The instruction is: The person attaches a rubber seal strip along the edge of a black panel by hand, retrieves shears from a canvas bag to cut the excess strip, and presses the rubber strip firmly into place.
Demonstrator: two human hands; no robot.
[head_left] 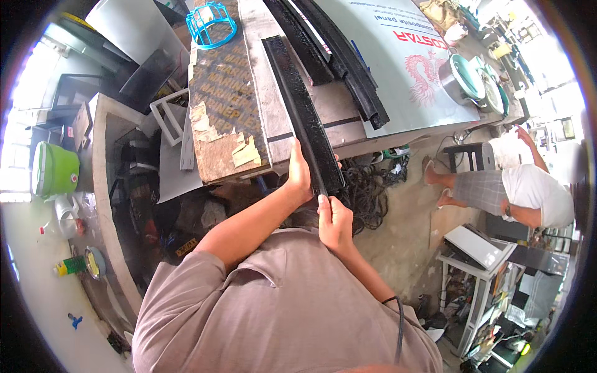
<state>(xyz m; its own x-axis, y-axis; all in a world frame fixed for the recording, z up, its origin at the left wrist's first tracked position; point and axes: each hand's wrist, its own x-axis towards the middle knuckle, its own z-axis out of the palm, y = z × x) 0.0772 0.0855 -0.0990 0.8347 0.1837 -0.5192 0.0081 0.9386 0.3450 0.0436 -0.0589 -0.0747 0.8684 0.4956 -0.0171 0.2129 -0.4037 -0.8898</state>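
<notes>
A long black channel-shaped strip [305,118] lies across the workbench, its near end jutting past the bench edge toward me. My left hand [300,169] is wrapped round this strip near that end, with the thumb along its left side and fingertips showing at its right. Just below, my right hand [336,222] is closed, thumb on top, on a thin dark piece at the strip's near end. Whether that piece is a tool or part of the strip, I cannot tell. More black strips [339,59] rest on the bench to the right of the held one.
On the workbench [217,93] stand a blue wire cage [211,26] and, farther right, a metal pot [460,78] on a pale printed panel [404,62]. Tangled black strips [367,196] lie on the floor beneath. A person [535,193] sits at the right. A green container [56,169] stands left.
</notes>
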